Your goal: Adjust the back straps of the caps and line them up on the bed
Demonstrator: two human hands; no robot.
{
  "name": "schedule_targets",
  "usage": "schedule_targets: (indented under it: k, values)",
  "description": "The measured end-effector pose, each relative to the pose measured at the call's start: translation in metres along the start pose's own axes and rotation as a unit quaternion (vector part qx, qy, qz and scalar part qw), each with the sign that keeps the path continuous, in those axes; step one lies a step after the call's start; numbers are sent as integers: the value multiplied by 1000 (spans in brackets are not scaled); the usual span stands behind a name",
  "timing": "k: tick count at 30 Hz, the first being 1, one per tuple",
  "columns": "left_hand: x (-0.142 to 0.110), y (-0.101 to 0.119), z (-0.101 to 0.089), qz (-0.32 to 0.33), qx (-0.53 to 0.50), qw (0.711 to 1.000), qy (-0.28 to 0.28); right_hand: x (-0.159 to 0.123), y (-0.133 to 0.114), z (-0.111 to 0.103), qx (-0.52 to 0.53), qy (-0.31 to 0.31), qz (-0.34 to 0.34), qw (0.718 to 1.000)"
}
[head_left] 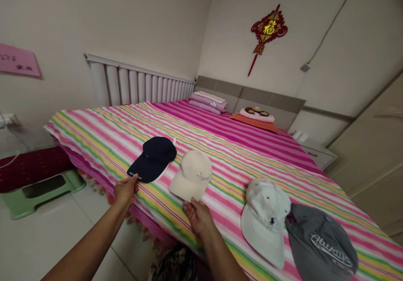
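Four caps lie spread on the striped cloth over the bed, and two of them are under the person's fingers. The left hand appears to pinch the edge of the brim of the navy cap, close to its small lettering. The right hand seems to grasp the brim of the cream cap between thumb and finger, with its other fingers loosely curled.

Both grasps sit at the very edge of a brim, so the likeliest trouble is a crown swinging or tipping: the hold is far from the bulk of the cap, and a quick pull could twist it out of line or let it slip from the fingertips. The navy and cream caps are near each other, so turning either one inward could make them bump or overlap. The cloth looks loose and soft; a wrist or knuckle dragging on it could ruck it up and shift all the caps together. Both brims also point towards the near side of the bed, where too strong a tug could send a cap over onto the floor.

Farther right, the white cap and grey cap seem to touch, so nudging one would probably disturb the other.
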State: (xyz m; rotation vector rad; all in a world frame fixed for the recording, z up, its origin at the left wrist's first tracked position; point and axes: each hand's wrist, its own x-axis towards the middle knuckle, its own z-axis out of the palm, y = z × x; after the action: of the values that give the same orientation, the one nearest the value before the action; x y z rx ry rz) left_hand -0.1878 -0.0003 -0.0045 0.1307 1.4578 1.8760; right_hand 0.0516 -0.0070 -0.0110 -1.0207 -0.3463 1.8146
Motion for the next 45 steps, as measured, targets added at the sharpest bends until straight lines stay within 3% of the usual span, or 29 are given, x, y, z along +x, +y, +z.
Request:
schedule_targets:
  k: [6,11,15,19,23,27,30,33,37,41,45]
  values:
    - [-4,11,8,6,4,1000,-9,-17,0,-20,-67,-24,47,996]
    - [-10,35,31,29,-51,998,-30,-50,9,-39,-82,-62,51,993]
    - [-28,54,52,58,-109,988,-96,-72,17,-54,-104,-60,56,991]
    - [-58,59,57,62,-209,943,-251,-86,12,-60,-131,-56,42,989]
    - [-99,38,47,22,-259,899,-353,-101,-13,-48,-137,-112,-11,984]
    - [-154,-17,19,-143,-214,861,-439,-119,-47,-30,-43,-156,-115,980]
    - [-191,-64,-10,-236,-176,814,-501,-132,-71,-38,61,-75,-170,981]
    - [-206,-92,-35,-284,-150,753,-574,-143,-87,-63,86,-14,-192,978]
    - [-197,-92,-43,-363,-130,684,-619,-156,-89,-95,37,-42,-194,979]
    - [-185,-84,-26,-394,-126,670,-616,-171,-83,-108,14,-48,-178,983]
    - [-183,-73,-1,-383,-112,668,-629,-190,-83,-106,-1,-43,-170,984]
